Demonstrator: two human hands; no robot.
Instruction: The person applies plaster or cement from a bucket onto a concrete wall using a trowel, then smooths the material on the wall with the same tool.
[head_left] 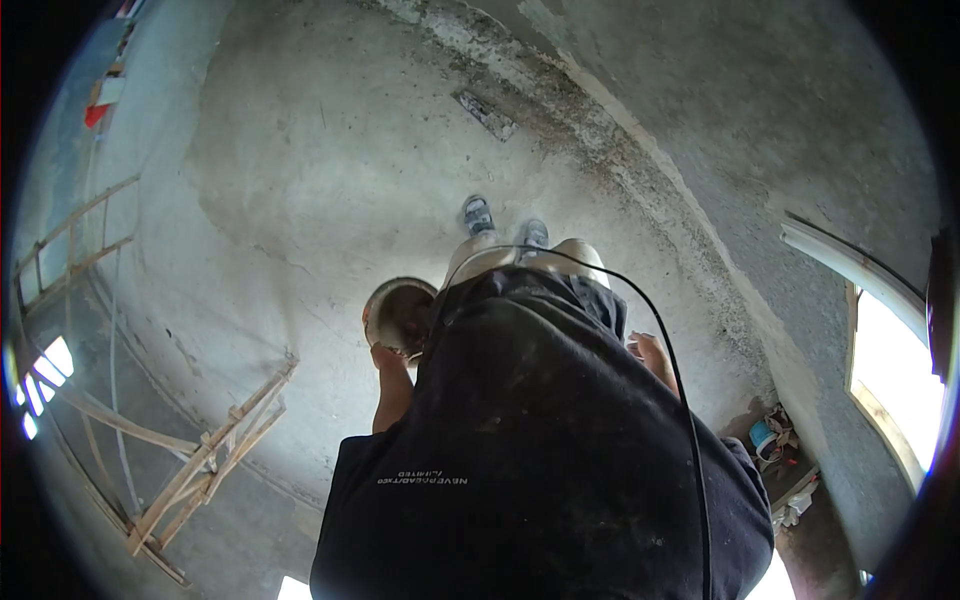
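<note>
In the head view, the left hand [389,357] is curled at the near edge of a round bucket [398,312], its fingers closing on the rim or perhaps a handle there; the dim light and the dark shirt [540,430], which covers part of the bucket's right side, make it hard to say which. The bucket hangs or stands just left of the person's legs, over the grey floor [300,200]; whether its bottom touches the floor cannot be told. It looks stiff-walled and hardly fragile, probably light when empty and heavier with a load, though its shadowed inside does not show how much it holds. Its rim may be slick if wet or dusty, so the sounder hold would be a full wrap of the fingers on the handle, or a firm grip over the rim. The mouth faces up toward the camera, and the long axis appears to run down from mouth to bottom, roughly upright. The right hand [650,352] is low on the right beside the shirt hem, partly hidden; whether its fingers are spread or pinching something cannot be told. A wooden trestle [205,462] stands near left, well apart from the bucket.
</note>
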